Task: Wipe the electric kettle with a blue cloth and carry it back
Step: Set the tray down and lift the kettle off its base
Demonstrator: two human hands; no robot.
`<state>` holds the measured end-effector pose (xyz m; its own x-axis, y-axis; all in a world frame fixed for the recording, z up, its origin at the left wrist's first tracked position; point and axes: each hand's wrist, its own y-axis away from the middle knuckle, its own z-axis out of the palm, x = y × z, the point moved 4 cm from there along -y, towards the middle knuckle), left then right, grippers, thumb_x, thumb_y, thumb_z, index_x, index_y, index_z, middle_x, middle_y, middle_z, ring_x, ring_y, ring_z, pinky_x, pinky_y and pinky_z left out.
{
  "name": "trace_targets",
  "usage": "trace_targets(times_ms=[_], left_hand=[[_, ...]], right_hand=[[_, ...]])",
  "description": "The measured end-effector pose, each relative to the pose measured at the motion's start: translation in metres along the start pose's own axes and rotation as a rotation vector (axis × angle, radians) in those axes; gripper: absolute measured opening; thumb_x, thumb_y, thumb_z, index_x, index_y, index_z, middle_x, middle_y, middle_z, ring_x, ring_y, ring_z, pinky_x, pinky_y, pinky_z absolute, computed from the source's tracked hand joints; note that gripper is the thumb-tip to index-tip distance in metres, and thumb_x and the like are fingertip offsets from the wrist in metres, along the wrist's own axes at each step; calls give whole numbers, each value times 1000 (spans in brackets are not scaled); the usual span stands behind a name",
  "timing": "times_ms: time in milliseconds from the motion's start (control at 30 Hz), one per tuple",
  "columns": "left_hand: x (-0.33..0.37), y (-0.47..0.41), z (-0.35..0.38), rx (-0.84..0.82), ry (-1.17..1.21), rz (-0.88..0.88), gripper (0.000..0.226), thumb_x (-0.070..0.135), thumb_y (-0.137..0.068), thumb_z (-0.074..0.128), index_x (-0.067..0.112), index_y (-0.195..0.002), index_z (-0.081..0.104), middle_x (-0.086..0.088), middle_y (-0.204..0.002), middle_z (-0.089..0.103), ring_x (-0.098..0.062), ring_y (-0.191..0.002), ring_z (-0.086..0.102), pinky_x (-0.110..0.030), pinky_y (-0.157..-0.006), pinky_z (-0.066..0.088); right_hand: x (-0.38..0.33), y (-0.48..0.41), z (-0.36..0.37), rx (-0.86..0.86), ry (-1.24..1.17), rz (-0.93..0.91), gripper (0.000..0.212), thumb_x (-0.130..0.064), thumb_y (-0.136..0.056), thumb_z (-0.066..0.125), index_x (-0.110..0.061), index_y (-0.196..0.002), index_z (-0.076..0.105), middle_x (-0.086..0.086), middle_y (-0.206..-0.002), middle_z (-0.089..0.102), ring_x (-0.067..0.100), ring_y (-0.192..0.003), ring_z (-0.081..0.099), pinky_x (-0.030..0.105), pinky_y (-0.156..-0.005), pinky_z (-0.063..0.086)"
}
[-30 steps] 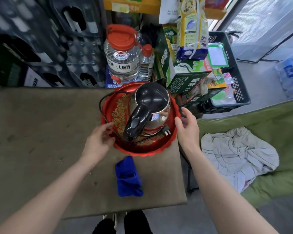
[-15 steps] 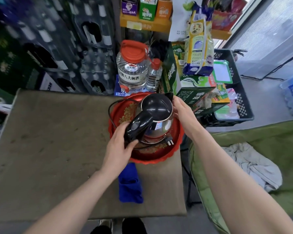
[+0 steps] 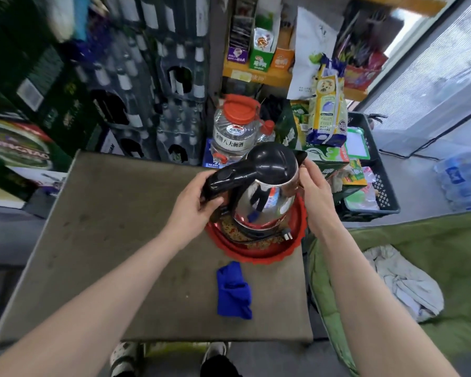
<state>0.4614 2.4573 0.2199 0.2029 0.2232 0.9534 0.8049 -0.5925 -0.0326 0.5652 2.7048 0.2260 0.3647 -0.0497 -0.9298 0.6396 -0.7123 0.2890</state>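
Clasps the black handle (image 3: 226,176) of the kettle (image 3: 245,202) with the left grip (image 3: 192,205), closed fully round it. Cups the kettle's right side, just below the spout (image 3: 299,156), with the right grip (image 3: 314,191), thumb up by the lid edge and fingers wrapped behind the body, partly out of sight.

Holds the kettle tilted, handle toward the left, over the red tray (image 3: 256,254) at the far right corner of the surface (image 3: 120,227). Cannot tell whether it touches the black base (image 3: 252,232) under it on the tray.

Shows a glossy black domed lid (image 3: 272,164) with a short pointed spout on the right, and below that a mirror-bright steel body that widens downward. Reflects red from the tray low down, a speck of blue, and a dark upright shape in the middle. Carries a small coloured label (image 3: 273,199) on the steel, too blurred to read.

Has a pale-pronged plug (image 3: 287,235) lying on the tray, just beside the base at its right. Has the blue cloth (image 3: 233,291) crumpled on the surface, near the tray's near rim yet apart from it and from both grips. Backs onto a clear jug (image 3: 233,134) with a red cap, just behind the tray. Adjoins a green quilt (image 3: 433,235) on the right, with a pale towel (image 3: 403,281) on it.
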Motion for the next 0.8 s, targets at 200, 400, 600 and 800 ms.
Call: trace_targets(times_ms=[200, 400, 600, 800], left_hand=[[-39, 35, -107, -116, -13, -29, 50, 3, -90, 65, 31, -128, 47, 1, -123, 62, -13, -114, 59, -16, -99, 44], [-103, 68, -183, -142, -100, -63, 62, -1, -89, 65, 48, -118, 41, 26, -110, 58, 0, -103, 58, -17, -97, 43], [-149, 67, -202, -67, -103, -88, 77, -3, -90, 62, 67, -111, 39, 32, -109, 57, -9, -106, 57, -28, -101, 43], [-169, 36, -202, -37, -118, -74, 65, -1, -92, 60, 58, -111, 40, 13, -113, 58, -18, -113, 56, -32, -104, 41]], right_hand=[[2, 78, 99, 16, -27, -17, 48, -25, -109, 49, -21, -156, 43, -9, -150, 54, 8, -133, 54, 35, -119, 42], [38, 122, 191, -36, -4, 51, 42, -20, -109, 46, -22, -150, 53, -14, -136, 66, 10, -134, 57, 38, -120, 42], [59, 117, 230, -61, 16, 69, 48, -22, -108, 49, -22, -156, 45, -11, -152, 55, 8, -141, 50, 36, -123, 37], [76, 76, 249, -57, 38, 47, 58, -37, -99, 53, -27, -156, 45, -7, -158, 50, 14, -147, 46, 41, -124, 37]])
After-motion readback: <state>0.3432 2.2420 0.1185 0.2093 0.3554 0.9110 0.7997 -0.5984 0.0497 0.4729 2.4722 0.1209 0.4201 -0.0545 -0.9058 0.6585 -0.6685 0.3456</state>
